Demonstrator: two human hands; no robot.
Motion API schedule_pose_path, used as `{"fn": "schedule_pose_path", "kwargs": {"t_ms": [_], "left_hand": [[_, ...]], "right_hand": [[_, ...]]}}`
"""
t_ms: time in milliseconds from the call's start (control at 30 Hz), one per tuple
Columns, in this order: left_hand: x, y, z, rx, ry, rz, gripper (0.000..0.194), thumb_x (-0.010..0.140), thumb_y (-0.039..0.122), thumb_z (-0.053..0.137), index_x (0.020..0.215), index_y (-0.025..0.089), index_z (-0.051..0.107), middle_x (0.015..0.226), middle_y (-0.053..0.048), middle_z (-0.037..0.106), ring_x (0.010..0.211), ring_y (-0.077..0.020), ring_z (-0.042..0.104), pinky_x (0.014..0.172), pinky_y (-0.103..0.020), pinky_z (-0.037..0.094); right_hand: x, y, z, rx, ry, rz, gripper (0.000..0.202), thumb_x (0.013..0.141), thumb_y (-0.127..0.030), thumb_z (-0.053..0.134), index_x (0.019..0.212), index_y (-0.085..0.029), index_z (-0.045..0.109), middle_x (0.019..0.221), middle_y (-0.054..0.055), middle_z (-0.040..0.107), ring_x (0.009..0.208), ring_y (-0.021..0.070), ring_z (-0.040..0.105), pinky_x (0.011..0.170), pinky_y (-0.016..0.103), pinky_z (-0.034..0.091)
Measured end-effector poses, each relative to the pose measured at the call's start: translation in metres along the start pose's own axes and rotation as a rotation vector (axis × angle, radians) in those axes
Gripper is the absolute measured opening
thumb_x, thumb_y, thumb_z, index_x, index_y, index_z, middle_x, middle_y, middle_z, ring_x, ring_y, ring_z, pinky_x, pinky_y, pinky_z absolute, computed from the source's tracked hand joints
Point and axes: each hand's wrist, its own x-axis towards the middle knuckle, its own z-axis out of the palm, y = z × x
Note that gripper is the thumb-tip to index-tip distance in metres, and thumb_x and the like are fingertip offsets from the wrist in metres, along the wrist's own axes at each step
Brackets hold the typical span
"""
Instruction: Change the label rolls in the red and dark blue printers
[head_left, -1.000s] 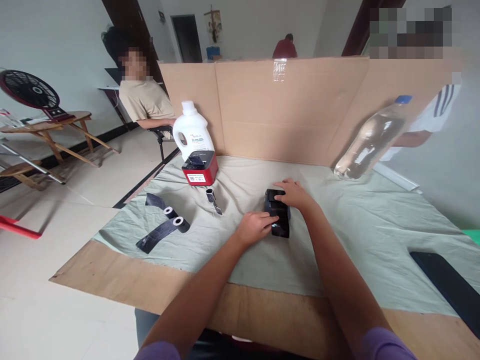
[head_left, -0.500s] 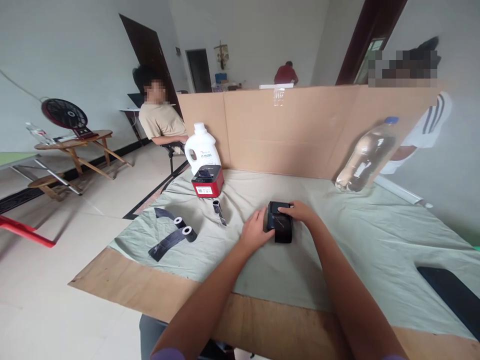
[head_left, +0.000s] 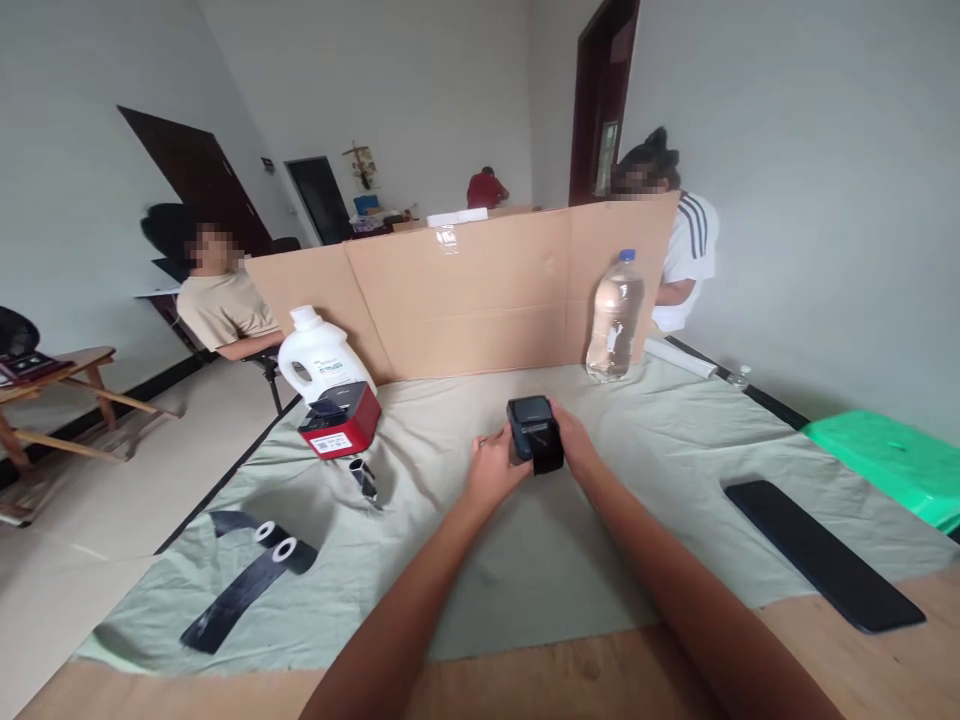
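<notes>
Over the middle of the cloth is a small black box-shaped device (head_left: 534,432), which looks like a portable printer, with a glossy black strip over its near side. My left hand (head_left: 495,464) grips its left side, fingers bent. Against the right side press the fingers of my right hand (head_left: 571,440), partly hidden by the device. To the left stands a red and black printer (head_left: 341,420) with a white label. A short curled black strip (head_left: 364,480) lies in front of it. Two black rolls with white cores (head_left: 294,553) rest nearer, their tails unrolled.
A white jug (head_left: 324,352) stands behind the red printer. Cardboard (head_left: 480,320) walls off the far edge, with a clear bottle (head_left: 613,320) at its right end. A dark flat slab (head_left: 825,555) lies at right, near a green stool (head_left: 885,465). People sit beyond the cardboard.
My view has turned to the right, so the table's things sit further left. My right hand has shifted from the device's top to its right side; both hands still hold it.
</notes>
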Motion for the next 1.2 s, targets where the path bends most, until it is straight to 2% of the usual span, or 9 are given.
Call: {"fn": "schedule_pose_path", "kwargs": {"t_ms": [167, 300, 433, 600, 733, 900, 1033, 1133, 1200], "left_hand": [[0.076, 0.075, 0.069, -0.079, -0.019, 0.054, 0.072, 0.078, 0.044, 0.07, 0.14, 0.015, 0.048, 0.122, -0.013, 0.07, 0.114, -0.0305, 0.065, 0.103, -0.043, 0.039], [0.106, 0.119, 0.124, -0.099, -0.146, 0.084, 0.062, 0.081, 0.047, 0.065, 0.133, 0.015, 0.054, 0.114, -0.013, 0.073, 0.108, -0.0304, 0.067, 0.105, -0.044, 0.038], [0.115, 0.133, 0.151, -0.082, -0.19, 0.095, 0.069, 0.081, 0.046, 0.064, 0.139, 0.013, 0.049, 0.118, -0.015, 0.071, 0.11, -0.0308, 0.065, 0.11, -0.047, 0.033], [0.111, 0.132, 0.156, -0.052, -0.2, 0.091, 0.074, 0.084, 0.05, 0.062, 0.145, 0.014, 0.042, 0.136, -0.017, 0.061, 0.13, -0.0307, 0.053, 0.115, -0.051, 0.029], [0.082, 0.105, 0.119, -0.005, -0.228, 0.168, 0.071, 0.09, 0.046, 0.057, 0.15, 0.014, 0.036, 0.151, -0.016, 0.049, 0.145, -0.0282, 0.038, 0.12, -0.052, 0.024], [-0.003, 0.005, -0.004, 0.134, -0.061, 0.084, 0.057, 0.093, 0.036, 0.055, 0.147, 0.02, 0.044, 0.148, -0.011, 0.054, 0.141, -0.0266, 0.043, 0.12, -0.049, 0.025], [-0.061, -0.081, -0.101, 0.336, 0.196, -0.396, 0.055, 0.093, 0.038, 0.054, 0.145, 0.02, 0.049, 0.143, -0.015, 0.056, 0.132, -0.0315, 0.05, 0.11, -0.048, 0.037], [-0.072, -0.122, -0.134, 0.407, 0.134, -0.731, 0.052, 0.089, 0.044, 0.058, 0.133, 0.018, 0.061, 0.142, -0.02, 0.054, 0.13, -0.0409, 0.047, 0.1, -0.052, 0.043], [-0.069, -0.139, -0.14, 0.389, 0.04, -0.792, 0.038, 0.088, 0.034, 0.058, 0.12, 0.016, 0.07, 0.135, -0.021, 0.058, 0.129, -0.0418, 0.046, 0.095, -0.048, 0.046]], "right_hand": [[0.034, 0.011, -0.101, 0.013, 0.419, 0.026, 0.071, 0.088, -0.068, 0.038, 0.116, -0.014, 0.073, 0.116, 0.01, 0.074, 0.114, 0.028, 0.065, 0.101, 0.039, 0.047], [0.034, 0.041, -0.161, 0.01, 0.552, 0.123, 0.072, 0.088, -0.066, 0.038, 0.117, -0.01, 0.073, 0.117, 0.015, 0.073, 0.112, 0.027, 0.066, 0.101, 0.036, 0.047], [0.031, 0.065, -0.184, 0.06, 0.564, 0.153, 0.069, 0.089, -0.063, 0.039, 0.118, -0.01, 0.072, 0.119, 0.014, 0.073, 0.115, 0.0263, 0.065, 0.102, 0.035, 0.046], [0.032, 0.076, -0.184, 0.049, 0.549, 0.099, 0.063, 0.088, -0.058, 0.042, 0.117, -0.012, 0.072, 0.122, 0.013, 0.072, 0.119, 0.0261, 0.063, 0.109, 0.037, 0.041], [0.029, 0.072, -0.182, -0.122, 0.668, 0.076, 0.059, 0.088, -0.052, 0.042, 0.114, -0.009, 0.072, 0.119, 0.017, 0.071, 0.118, 0.0309, 0.062, 0.109, 0.045, 0.04], [0.025, 0.045, -0.158, -0.499, 0.79, -0.391, 0.044, 0.09, -0.04, 0.047, 0.116, -0.013, 0.069, 0.119, 0.021, 0.067, 0.119, 0.0315, 0.058, 0.107, 0.046, 0.041], [0.012, 0.024, -0.076, -0.599, 0.593, -0.718, 0.034, 0.09, -0.037, 0.052, 0.113, -0.015, 0.066, 0.115, 0.018, 0.065, 0.117, 0.0316, 0.056, 0.11, 0.053, 0.037], [-0.007, 0.021, -0.003, -0.634, 0.341, -0.786, 0.034, 0.093, -0.035, 0.05, 0.117, -0.015, 0.062, 0.117, 0.017, 0.063, 0.116, 0.0304, 0.056, 0.109, 0.056, 0.037], [-0.018, 0.023, 0.026, -0.691, 0.182, -0.818, 0.034, 0.093, -0.034, 0.051, 0.12, -0.016, 0.061, 0.12, 0.017, 0.061, 0.115, 0.0294, 0.055, 0.108, 0.055, 0.039]]}}
